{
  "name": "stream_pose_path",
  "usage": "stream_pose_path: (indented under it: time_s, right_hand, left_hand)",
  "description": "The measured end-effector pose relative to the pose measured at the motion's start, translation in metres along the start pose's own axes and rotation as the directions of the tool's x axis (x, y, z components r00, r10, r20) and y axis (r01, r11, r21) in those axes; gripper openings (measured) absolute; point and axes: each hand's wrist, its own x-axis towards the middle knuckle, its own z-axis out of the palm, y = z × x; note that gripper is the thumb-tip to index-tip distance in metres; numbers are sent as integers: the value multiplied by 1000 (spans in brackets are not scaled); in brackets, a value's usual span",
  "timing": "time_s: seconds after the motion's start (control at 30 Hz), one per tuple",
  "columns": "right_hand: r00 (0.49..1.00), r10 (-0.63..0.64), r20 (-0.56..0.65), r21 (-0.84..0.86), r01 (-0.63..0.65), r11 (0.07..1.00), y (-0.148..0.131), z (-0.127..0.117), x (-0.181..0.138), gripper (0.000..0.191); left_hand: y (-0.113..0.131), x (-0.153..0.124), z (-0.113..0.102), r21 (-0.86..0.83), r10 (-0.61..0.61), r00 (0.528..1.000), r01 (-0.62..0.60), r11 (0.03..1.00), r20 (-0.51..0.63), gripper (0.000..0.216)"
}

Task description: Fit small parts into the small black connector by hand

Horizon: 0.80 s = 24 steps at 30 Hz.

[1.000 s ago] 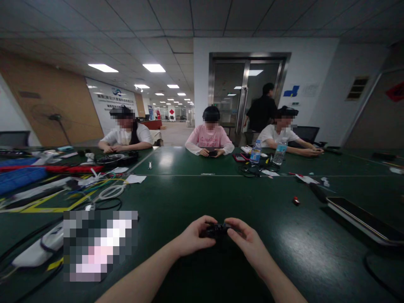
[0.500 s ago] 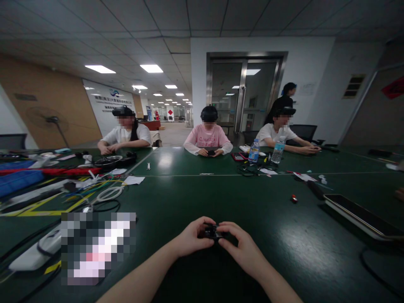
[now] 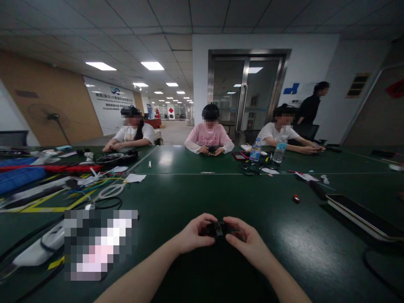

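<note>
Dark green table (image 3: 176, 198), glossy, cables at far left. Left hand (image 3: 193, 234) curls its fingers closed on a small black object (image 3: 217, 229), blocky, matte, held just above the tabletop; right hand (image 3: 246, 243) pinches its other end.

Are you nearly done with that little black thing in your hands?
Hard to tell. Done: no finished piece shows on the green table. In hand: the left hand and right hand both pinch the small black part between their fingers. Left: a small red piece lies untouched off to the right.
</note>
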Motion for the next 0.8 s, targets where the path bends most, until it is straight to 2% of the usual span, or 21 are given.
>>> stream_pose_path:
  time_s: [0.3,0.43,0.63,0.8]
  right_hand:
    - [999,-2,52,-59,5,998,-7,6,-4,25]
    - [996,21,87,-126,-10,992,-9,8,-5,27]
    - [998,-26,55,-130,33,991,-9,10,-5,33]
    - [997,-60,43,-125,65,990,-11,11,-5,24]
  left_hand:
    - [1,0,-1,2,-22,1000,22,1000,11,44]
    - [2,0,-1,-2,-28,999,28,1000,19,43]
    - [4,-1,-1,-1,-62,998,62,998,10,44]
    - [1,0,-3,-8,-75,997,75,997,23,42]
